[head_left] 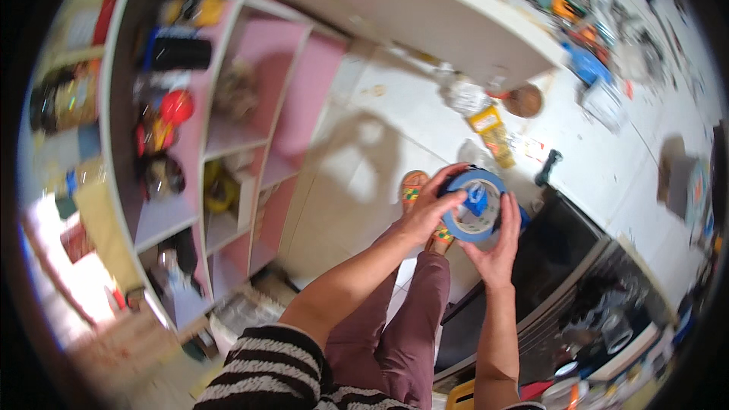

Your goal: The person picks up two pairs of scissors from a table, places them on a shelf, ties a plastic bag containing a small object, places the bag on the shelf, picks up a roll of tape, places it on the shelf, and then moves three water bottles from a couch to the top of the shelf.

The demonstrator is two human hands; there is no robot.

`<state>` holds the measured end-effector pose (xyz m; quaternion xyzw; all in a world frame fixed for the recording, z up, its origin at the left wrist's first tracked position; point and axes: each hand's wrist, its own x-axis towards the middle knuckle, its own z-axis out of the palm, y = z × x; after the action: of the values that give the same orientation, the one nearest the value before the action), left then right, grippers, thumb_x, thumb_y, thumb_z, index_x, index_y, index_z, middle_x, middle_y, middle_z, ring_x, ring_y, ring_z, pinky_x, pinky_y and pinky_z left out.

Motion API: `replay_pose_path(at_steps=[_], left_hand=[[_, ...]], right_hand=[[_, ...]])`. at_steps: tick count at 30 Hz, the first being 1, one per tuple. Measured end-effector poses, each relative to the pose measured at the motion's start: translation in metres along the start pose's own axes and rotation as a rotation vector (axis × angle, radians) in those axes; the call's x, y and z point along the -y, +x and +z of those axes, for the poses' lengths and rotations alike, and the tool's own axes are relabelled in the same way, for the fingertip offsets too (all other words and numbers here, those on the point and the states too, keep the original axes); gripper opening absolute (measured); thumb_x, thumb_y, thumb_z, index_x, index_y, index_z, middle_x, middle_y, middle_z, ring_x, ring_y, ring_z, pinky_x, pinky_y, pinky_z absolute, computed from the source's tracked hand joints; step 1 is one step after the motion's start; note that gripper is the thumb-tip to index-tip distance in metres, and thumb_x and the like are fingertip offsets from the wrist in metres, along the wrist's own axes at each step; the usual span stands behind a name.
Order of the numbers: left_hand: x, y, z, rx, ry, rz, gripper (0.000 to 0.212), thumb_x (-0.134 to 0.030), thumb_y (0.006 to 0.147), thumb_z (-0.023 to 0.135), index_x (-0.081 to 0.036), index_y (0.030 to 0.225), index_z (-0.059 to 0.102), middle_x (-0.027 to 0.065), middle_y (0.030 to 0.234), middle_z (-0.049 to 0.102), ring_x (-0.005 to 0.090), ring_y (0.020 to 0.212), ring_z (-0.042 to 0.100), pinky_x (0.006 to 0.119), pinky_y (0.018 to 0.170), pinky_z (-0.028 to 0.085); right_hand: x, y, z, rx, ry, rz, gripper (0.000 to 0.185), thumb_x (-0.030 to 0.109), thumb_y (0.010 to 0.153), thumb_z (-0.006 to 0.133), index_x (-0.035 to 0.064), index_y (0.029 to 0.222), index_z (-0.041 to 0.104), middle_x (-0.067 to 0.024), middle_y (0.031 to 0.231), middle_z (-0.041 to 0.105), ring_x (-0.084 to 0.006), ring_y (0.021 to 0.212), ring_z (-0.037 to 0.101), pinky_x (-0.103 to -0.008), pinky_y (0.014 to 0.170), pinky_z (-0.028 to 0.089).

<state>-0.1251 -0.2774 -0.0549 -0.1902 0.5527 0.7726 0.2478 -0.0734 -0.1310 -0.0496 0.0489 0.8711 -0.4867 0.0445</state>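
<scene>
Both my hands hold a roll of blue tape (474, 233) in front of me, above the floor and my feet. My left hand (430, 208) grips its left side, with the thumb over the inner edge of the ring. On the right side, the fingers and thumb of my right hand (494, 245) press against the roll's outer edge. Through the roll's white core something bright blue shows; whether it lies inside or behind the roll cannot be told.
A pink-backed shelf unit (228, 28) holding many items stands at left. A dark-fronted cabinet (561, 239) is near my right arm. Beyond the roll, a yellow packet (494, 136), a brown round object (523, 100) and piled odds and ends lie on the white tiled floor (421, 125).
</scene>
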Motion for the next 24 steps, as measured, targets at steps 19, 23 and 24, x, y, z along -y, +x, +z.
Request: replay_pose_path(at_steps=[19,23,24], left_hand=[[0.024,-0.161,-0.098,-0.656,-0.458,0.132,0.034,-0.019,0.083,0.048,-0.005,0.114,0.047,-0.0013,0.074,0.051,0.0030,0.053,0.041,0.016,0.050,0.034],[0.023,-0.180,-0.126,-0.685,-0.392,0.157,0.035,-0.021,0.084,0.045,-0.005,0.115,0.044,0.0006,0.070,0.051,0.0050,0.053,0.043,0.017,0.052,0.035],[0.020,-0.188,-0.134,-0.698,-0.438,0.132,0.036,-0.022,0.084,0.044,-0.005,0.116,0.042,0.0016,0.069,0.051,0.0062,0.054,0.044,0.018,0.053,0.036]], right_hand=[[0.071,-0.061,0.090,0.714,0.435,0.083,0.108,0.004,0.051,0.075,0.0011,0.131,0.004,-0.0151,0.123,0.034,-0.0228,0.108,0.042,-0.0337,0.089,0.038],[0.093,-0.062,0.115,0.828,0.353,0.133,0.103,0.003,0.050,0.075,0.0013,0.131,0.010,-0.0147,0.119,0.038,-0.0230,0.105,0.045,-0.0327,0.086,0.040],[0.099,-0.063,0.122,0.852,0.310,0.109,0.101,0.003,0.049,0.075,0.0012,0.130,0.013,-0.0146,0.118,0.040,-0.0231,0.104,0.046,-0.0323,0.085,0.041]])
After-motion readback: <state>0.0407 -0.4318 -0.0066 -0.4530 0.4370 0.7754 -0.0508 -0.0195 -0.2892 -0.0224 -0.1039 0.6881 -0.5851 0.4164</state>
